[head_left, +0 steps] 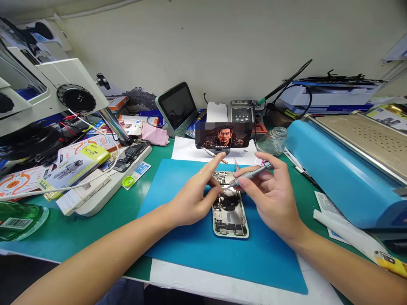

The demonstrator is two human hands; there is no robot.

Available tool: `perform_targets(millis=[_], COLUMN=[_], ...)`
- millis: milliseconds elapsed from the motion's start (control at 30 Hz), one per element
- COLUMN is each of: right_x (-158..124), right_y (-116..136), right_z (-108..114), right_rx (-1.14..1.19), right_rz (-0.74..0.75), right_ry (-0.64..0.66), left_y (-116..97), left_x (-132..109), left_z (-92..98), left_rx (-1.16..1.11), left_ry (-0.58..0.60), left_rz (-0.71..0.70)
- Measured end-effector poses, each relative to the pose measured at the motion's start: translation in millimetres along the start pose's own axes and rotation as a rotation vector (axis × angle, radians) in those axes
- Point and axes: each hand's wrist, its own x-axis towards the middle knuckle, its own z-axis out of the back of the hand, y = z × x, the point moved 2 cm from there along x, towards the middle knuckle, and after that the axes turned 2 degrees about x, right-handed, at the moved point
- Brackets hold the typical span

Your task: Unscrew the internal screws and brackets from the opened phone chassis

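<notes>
An opened smartphone (230,216), its inner parts bare, lies face up on a blue mat (178,250). Over its upper left side is my left hand (193,197), index finger stretched out and thumb bent against another finger; whatever lies between them is hidden. My right hand (273,190) grips a slim grey metal screwdriver (252,174), slanted with its tip pointing down-left at the upper part of the phone. Another thin metal tool tip (236,164) sticks up behind the fingers of that hand, its lower part mostly covered.
Behind the mat stands a phone with a lit screen (225,135), beside a glass jar (276,142). A blue machine (343,169) flanks the right. To the left are a microscope (76,91), battery boxes (79,165) and another opened phone (132,154). A soldering station (243,113) sits at the back.
</notes>
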Motion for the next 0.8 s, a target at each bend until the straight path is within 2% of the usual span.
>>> perform_targets(millis=[800], right_x=[0.2], right_y=[0.3], right_z=[-1.7], right_rx=[0.044], right_rz=[0.022], right_ry=[0.025], left_y=[-2.5], left_x=[-0.6], left_z=[-1.5], left_rx=[-0.093], left_ry=[0.009], left_rz=[0.049])
